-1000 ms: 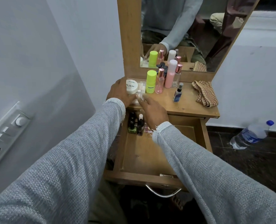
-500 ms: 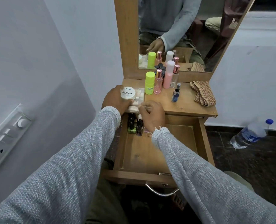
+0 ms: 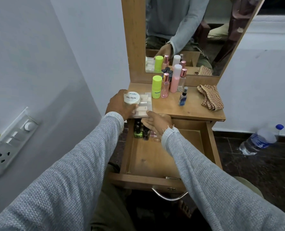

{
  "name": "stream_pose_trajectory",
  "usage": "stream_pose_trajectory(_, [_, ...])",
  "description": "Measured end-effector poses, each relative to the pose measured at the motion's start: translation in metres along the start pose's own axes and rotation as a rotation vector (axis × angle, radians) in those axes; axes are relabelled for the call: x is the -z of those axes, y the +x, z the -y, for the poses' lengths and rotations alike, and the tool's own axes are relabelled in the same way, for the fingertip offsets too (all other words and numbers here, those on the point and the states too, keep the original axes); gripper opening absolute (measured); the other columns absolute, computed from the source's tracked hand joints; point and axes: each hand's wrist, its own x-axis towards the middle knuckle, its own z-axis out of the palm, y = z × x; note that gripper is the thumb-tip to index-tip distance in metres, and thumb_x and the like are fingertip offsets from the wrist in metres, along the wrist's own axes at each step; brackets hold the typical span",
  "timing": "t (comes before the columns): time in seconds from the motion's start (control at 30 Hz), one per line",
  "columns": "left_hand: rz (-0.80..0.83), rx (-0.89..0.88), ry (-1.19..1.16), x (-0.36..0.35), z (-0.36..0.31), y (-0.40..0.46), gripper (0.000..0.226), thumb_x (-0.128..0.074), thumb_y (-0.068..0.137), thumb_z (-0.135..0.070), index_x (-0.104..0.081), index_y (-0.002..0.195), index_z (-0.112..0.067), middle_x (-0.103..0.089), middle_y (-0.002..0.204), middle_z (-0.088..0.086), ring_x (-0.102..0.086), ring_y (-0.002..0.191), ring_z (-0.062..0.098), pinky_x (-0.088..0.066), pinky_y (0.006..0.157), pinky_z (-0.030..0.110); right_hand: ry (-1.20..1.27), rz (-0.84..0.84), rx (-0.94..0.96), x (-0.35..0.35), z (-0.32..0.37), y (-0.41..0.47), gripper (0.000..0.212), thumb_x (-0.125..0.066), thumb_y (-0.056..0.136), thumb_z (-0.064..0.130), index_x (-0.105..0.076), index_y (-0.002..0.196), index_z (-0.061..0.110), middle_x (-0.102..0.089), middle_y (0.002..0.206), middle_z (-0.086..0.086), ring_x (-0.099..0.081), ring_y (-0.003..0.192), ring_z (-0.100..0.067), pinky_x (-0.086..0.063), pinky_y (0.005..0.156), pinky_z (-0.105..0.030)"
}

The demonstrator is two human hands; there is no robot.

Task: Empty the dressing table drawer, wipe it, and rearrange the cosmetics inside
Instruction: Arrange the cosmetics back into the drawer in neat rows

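At the wooden desk (image 3: 196,112) front-left edge, the left hand (image 3: 120,105) grasps a white round nail-polish jar (image 3: 131,98) on a clear plastic box (image 3: 144,105). The right hand (image 3: 156,125), fingers relaxed, hovers over the open wooden drawer (image 3: 155,157), bare except for small bottles (image 3: 141,130) at its back-left.

1. The wooden tabletop (image 3: 196,112) carries a clear box (image 3: 146,104) at its front-left corner.
2. Bottles cluster at the back: a lime stick (image 3: 156,87), pink bottles (image 3: 174,80).
3. A checked cloth (image 3: 211,99) lies at the right edge.
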Motion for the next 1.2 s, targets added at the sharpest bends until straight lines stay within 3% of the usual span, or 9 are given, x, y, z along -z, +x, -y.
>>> stream_pose_trajectory(0.13, [-0.051, 0.017, -0.080, 0.006, 0.001, 0.005, 0.064, -0.079, 0.075, -0.030, -0.047, 0.129, -0.020, -0.060, 0.125, 0.003, -0.058, 0.096, 0.020, -0.047, 0.085, 0.030, -0.093, 0.031, 0.018, 0.020, 0.005, -0.005, 0.023, -0.067, 0.088, 0.013, -0.062, 0.104, -0.004, -0.071, 0.094, -0.020, -0.072, 0.081, -0.024, -0.060, 0.071, -0.027])
stream_pose_trajectory(0.27, [-0.059, 0.038, -0.111, 0.009, 0.003, 0.011, 0.066, -0.080, 0.073, -0.033, -0.047, 0.129, -0.021, -0.059, 0.126, 0.003, -0.058, 0.097, 0.019, -0.047, 0.082, 0.028, -0.190, 0.054, 0.046, 0.053, 0.010, -0.017, 0.019, -0.063, 0.090, 0.017, -0.065, 0.101, 0.002, -0.070, 0.087, -0.012, -0.069, 0.076, -0.020, -0.058, 0.068, -0.030])
stream_pose_trajectory(0.5, [0.061, 0.012, -0.017, -0.012, -0.001, 0.012, 0.070, -0.082, 0.070, -0.031, -0.046, 0.129, -0.022, -0.059, 0.127, 0.005, -0.058, 0.109, 0.026, -0.048, 0.095, 0.037, -0.307, 0.103, 0.055, 0.119, 0.021, -0.029, 0.016, -0.059, 0.092, 0.018, -0.067, 0.093, 0.004, -0.068, 0.077, -0.010, -0.063, 0.059, -0.014, -0.055, 0.053, -0.024])
stream_pose_trajectory(0.77, [0.110, -0.028, 0.081, -0.027, 0.004, 0.016, 0.080, -0.082, 0.069, -0.030, -0.041, 0.137, -0.021, -0.057, 0.131, 0.005, -0.054, 0.116, 0.028, -0.044, 0.100, 0.038, -0.367, 0.114, 0.032, 0.154, 0.013, -0.024, 0.017, -0.055, 0.094, 0.017, -0.066, 0.094, 0.003, -0.066, 0.082, -0.015, -0.061, 0.066, -0.022, -0.055, 0.052, -0.025])
stream_pose_trajectory(0.9, [-0.009, -0.173, 0.048, -0.023, 0.008, 0.005, 0.063, -0.081, 0.067, -0.023, -0.051, 0.122, -0.014, -0.058, 0.120, 0.006, -0.054, 0.111, 0.027, -0.044, 0.097, 0.038, -0.439, 0.189, -0.041, 0.156, 0.000, -0.020, 0.017, -0.054, 0.094, 0.015, -0.066, 0.095, 0.002, -0.068, 0.078, -0.012, -0.061, 0.062, -0.019, -0.056, 0.050, -0.022])
stream_pose_trajectory(1.0, [-0.122, -0.324, 0.099, -0.022, 0.013, -0.023, 0.046, -0.074, 0.076, -0.017, -0.057, 0.119, -0.013, -0.057, 0.124, 0.004, -0.049, 0.117, 0.023, -0.033, 0.100, 0.024, -0.528, 0.233, -0.110, 0.152, -0.011, -0.014, 0.020, -0.056, 0.094, 0.016, -0.066, 0.101, 0.000, -0.069, 0.080, -0.013, -0.062, 0.062, -0.018, -0.055, 0.051, -0.021])
stream_pose_trajectory(1.07, [-0.095, -0.375, 0.079, -0.026, 0.015, -0.048, 0.038, -0.068, 0.082, -0.013, -0.058, 0.118, -0.015, -0.056, 0.124, 0.003, -0.046, 0.117, 0.021, -0.032, 0.101, 0.024, -0.573, 0.251, -0.160, 0.148, -0.018, -0.010, 0.021, -0.058, 0.094, 0.016, -0.065, 0.103, -0.001, -0.069, 0.081, -0.014, -0.062, 0.059, -0.016, -0.055, 0.051, -0.021])
stream_pose_trajectory(1.2, [0.101, -0.430, 0.151, -0.039, 0.020, -0.088, 0.034, -0.064, 0.086, -0.014, -0.058, 0.118, -0.022, -0.058, 0.117, -0.002, -0.050, 0.108, 0.015, -0.044, 0.095, 0.033, -0.596, 0.261, -0.237, 0.138, -0.028, 0.000, 0.014, -0.060, 0.093, 0.015, -0.064, 0.095, 0.003, -0.066, 0.074, -0.011, -0.062, 0.054, -0.013, -0.055, 0.049, -0.021])
